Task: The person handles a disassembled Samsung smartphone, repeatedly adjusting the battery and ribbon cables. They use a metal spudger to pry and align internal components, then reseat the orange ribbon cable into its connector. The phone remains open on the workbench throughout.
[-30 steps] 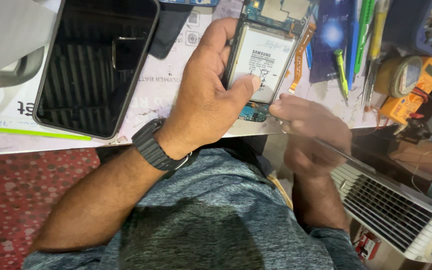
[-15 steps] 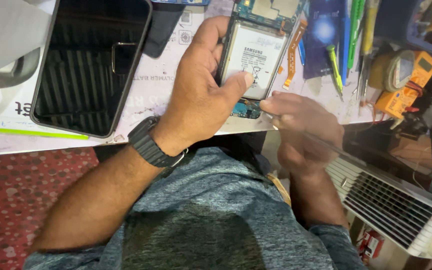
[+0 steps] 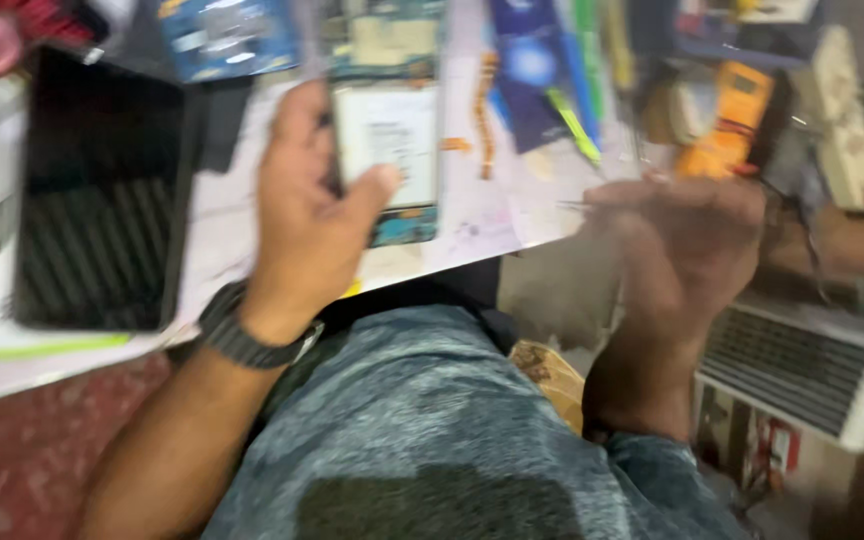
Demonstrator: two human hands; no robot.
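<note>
Presently, an opened smartphone (image 3: 389,150) (back cover off, white battery exposed) is held over the white worktable (image 3: 492,225) by the left hand (image 3: 307,215), its fingers curled behind one edge and the thumb pressed on the battery face. A thin metal tool (image 3: 574,206) is pinched in the closed fingers of the right hand (image 3: 682,235), well apart from the phone. A dark tablet (image 3: 97,195) is laid flat at the left. An orange multimeter (image 3: 732,125) is seen beyond, blurred.

right hand (image 3: 682,235) motion-blurred
</note>
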